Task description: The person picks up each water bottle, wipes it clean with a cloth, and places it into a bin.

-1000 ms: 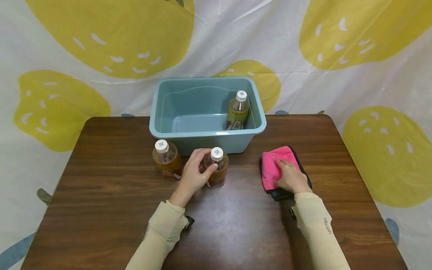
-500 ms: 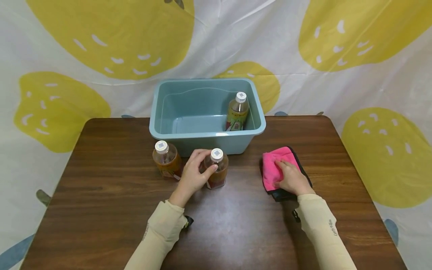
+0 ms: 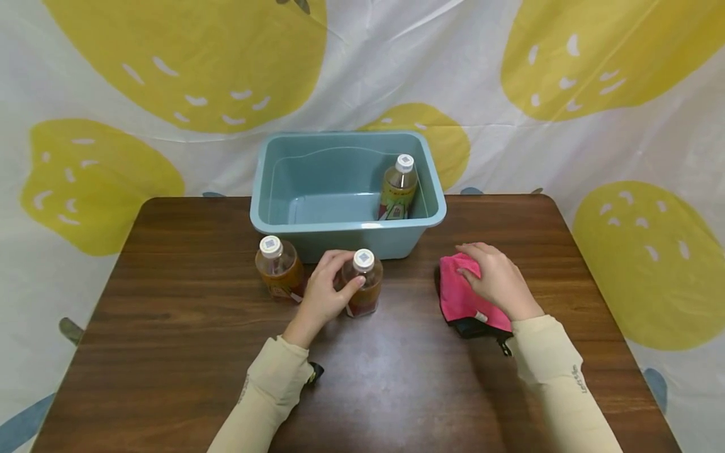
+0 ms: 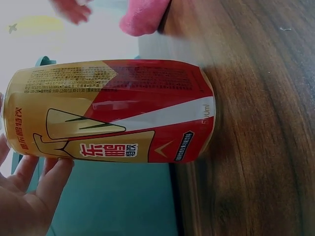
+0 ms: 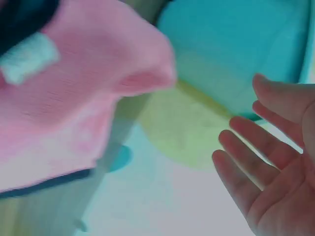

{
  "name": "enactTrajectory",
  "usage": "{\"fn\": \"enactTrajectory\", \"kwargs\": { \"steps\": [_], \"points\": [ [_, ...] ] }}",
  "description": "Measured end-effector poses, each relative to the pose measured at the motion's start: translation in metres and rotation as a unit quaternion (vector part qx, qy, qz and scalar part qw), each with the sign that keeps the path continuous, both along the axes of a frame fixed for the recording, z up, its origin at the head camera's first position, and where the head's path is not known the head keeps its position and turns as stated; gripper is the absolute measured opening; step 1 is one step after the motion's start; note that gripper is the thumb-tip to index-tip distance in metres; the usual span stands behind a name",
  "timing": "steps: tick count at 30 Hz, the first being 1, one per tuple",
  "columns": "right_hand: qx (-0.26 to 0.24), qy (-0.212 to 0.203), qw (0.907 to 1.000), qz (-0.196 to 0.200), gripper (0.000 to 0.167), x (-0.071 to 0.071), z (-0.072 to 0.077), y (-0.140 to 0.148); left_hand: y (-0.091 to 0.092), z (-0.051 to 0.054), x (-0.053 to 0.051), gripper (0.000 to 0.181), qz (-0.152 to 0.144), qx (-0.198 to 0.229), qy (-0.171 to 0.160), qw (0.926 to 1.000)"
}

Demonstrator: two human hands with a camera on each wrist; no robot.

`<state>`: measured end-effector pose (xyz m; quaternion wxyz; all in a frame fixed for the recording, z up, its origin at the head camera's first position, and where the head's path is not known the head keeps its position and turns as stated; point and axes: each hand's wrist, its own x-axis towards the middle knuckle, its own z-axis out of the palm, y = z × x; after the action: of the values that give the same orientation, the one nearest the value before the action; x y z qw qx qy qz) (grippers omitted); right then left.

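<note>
plainly, the leftmost bottle (image 3: 281, 275) stands upright on the brown table (image 3: 170, 314), before the left end of the blue tub (image 3: 317, 236). just to its right is the left hand (image 3: 323, 294), thumb on one side and fingers on the other, pinching the upper part of the middle bottle (image 3: 369, 296). that one is upright as well, long axis vertical, white cap (image 3: 364, 258) uppermost, right in front of the tub; the left wrist view shows fingertips against its side.

further right, inside the tub, a third bottle (image 3: 398, 196) stands near the right end wall, apart from both hands.

last comes the pink cloth (image 3: 460, 296), and where it lies from the right hand (image 3: 500, 281) is, i judge, the relation that counts: beneath that hand and toward its left, partly covered, with the left hand well apart. its long axis is hard to call under there. the right wrist view shows the right fingers spread, pinching nothing, the cloth clear of their tips; whether it touches the hand elsewhere i cannot tell.
</note>
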<state>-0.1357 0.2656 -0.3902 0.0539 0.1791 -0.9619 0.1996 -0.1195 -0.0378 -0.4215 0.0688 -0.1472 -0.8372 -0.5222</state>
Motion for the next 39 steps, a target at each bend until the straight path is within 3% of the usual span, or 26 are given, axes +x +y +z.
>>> {"fn": "enactTrajectory", "kwargs": {
  "steps": [9,13,16,22,27,34,39],
  "points": [
    [-0.009,0.126,0.9903,0.058,0.038,-0.015,0.034,-0.018,0.001,-0.001,0.002,0.037,0.003,-0.002,0.000,1.0000],
    [-0.007,0.156,0.9847,0.076,0.035,-0.027,0.042,-0.026,0.001,-0.001,0.001,0.037,0.004,-0.002,0.003,1.0000],
    [-0.006,0.159,0.9839,0.081,0.033,-0.036,0.045,-0.032,0.001,-0.002,0.001,0.037,0.003,0.001,0.005,1.0000],
    [0.012,0.126,0.9879,0.090,0.028,-0.048,0.047,-0.042,0.002,-0.004,0.002,0.037,0.003,0.001,0.007,1.0000],
    [0.025,0.111,0.9888,0.096,0.021,-0.052,0.049,-0.045,0.001,-0.004,0.002,0.037,0.000,0.000,0.012,0.9999],
    [0.022,0.132,0.9822,0.132,0.012,-0.059,0.051,-0.046,0.000,-0.002,0.002,0.037,0.001,-0.008,0.020,0.9998],
    [0.021,0.122,0.9849,0.122,0.012,-0.059,0.052,-0.048,0.000,-0.001,0.002,0.038,-0.004,-0.023,0.024,0.9994]
  ]
}}
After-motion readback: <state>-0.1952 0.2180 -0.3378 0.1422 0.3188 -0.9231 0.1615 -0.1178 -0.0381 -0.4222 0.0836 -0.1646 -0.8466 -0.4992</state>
